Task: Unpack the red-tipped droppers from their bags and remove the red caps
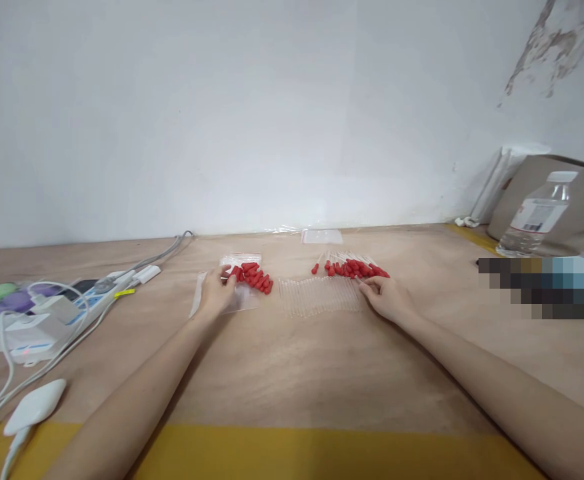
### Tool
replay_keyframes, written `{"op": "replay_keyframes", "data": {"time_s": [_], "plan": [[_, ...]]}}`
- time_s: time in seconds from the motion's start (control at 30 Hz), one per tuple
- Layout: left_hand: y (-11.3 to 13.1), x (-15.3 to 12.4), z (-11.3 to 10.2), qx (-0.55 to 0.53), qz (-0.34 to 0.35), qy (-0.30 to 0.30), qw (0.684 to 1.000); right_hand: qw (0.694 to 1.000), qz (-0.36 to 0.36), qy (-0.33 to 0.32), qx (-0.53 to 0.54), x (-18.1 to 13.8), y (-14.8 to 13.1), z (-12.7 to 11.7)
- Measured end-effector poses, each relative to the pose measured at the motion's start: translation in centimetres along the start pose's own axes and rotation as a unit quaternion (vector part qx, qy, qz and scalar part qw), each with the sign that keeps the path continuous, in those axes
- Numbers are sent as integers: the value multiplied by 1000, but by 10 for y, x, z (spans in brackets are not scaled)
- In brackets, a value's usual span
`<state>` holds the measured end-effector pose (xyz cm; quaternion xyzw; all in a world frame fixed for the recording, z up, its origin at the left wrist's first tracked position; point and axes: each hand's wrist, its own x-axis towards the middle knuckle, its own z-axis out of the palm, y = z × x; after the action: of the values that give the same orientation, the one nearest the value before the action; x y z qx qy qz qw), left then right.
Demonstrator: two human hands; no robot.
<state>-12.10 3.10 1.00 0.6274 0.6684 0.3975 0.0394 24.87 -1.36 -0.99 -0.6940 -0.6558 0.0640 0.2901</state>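
My left hand [215, 288] is closed at the left end of a pile of red rubber bulbs [256, 276], thumb and fingers on one bulb. The pile lies on clear plastic bags [242, 300]. A row of thin clear glass tubes [317, 295] lies side by side in the middle. At the row's right end, my right hand [383, 297] pinches a clear tube, partly hidden by the fingers. Just beyond it are several tubes with red bulbs fitted, droppers [355, 268], heaped together with their bulbs towards me.
To the left are a white power strip [107, 290] with plugs and cables, and a white charger [35, 407]. A water bottle [539, 217] and a grey-brown bag [512, 180] stand at the right. A white card [322, 237] lies by the wall.
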Motion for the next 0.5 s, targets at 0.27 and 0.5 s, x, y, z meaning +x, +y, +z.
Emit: {"op": "replay_keyframes", "data": {"time_s": [0.27,0.5], "plan": [[4,-3,12,6,-9,33,999,998,43,-15,33,4,-3,4],[9,-5,6,8,-1,35,999,999,26,-13,42,4,-2,8]]}}
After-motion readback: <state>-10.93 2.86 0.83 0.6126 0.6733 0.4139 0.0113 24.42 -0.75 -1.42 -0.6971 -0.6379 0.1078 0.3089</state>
